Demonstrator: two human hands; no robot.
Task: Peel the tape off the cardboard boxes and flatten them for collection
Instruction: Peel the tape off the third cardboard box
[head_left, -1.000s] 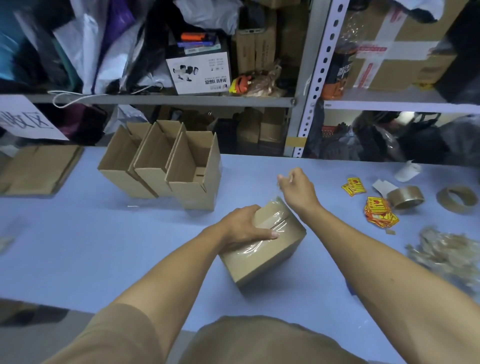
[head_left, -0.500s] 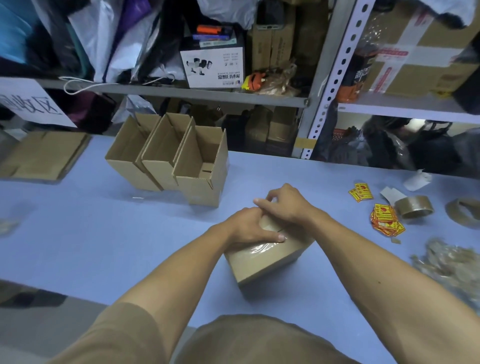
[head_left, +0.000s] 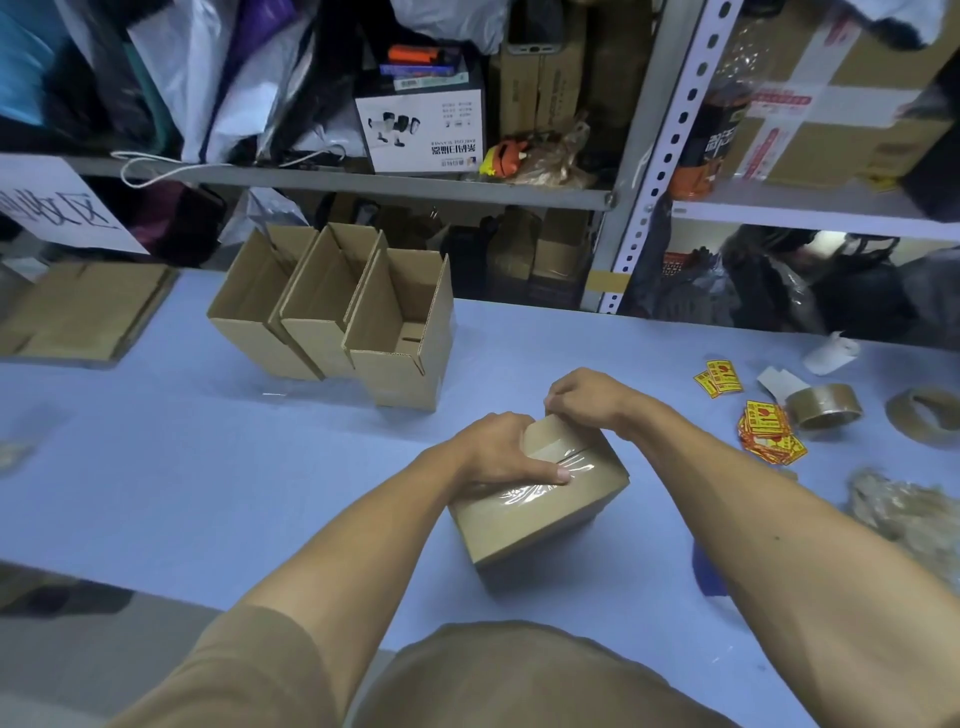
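Cardboard, in the form of a small sealed box (head_left: 540, 499), sat on the blue worktop (head_left: 156, 467) directly in front of the person, its top covered with clear tape (head_left: 524, 493) that shone in the light. The left hand (head_left: 498, 452) lay on the box's top at its left side, fingers curled over the left edge and thumb stretched flat across the tape, so its grip held the box down. The right hand (head_left: 587, 400) sat at the box's far edge with fingertips bunched together, its grip pinching at the tape there; how much tape it held could not be told. Beyond the box to the left, 3 open boxes (head_left: 332, 312) stood side by side, touching. Farther left of the box lay a flat stack of cardboard (head_left: 83, 312). To the right of the box were yellow and red stickers (head_left: 769, 434), 2 tape rolls (head_left: 823, 413) and a crumpled heap of peeled tape (head_left: 909, 514). Behind the worktop stood crowded metal shelves (head_left: 363, 182).
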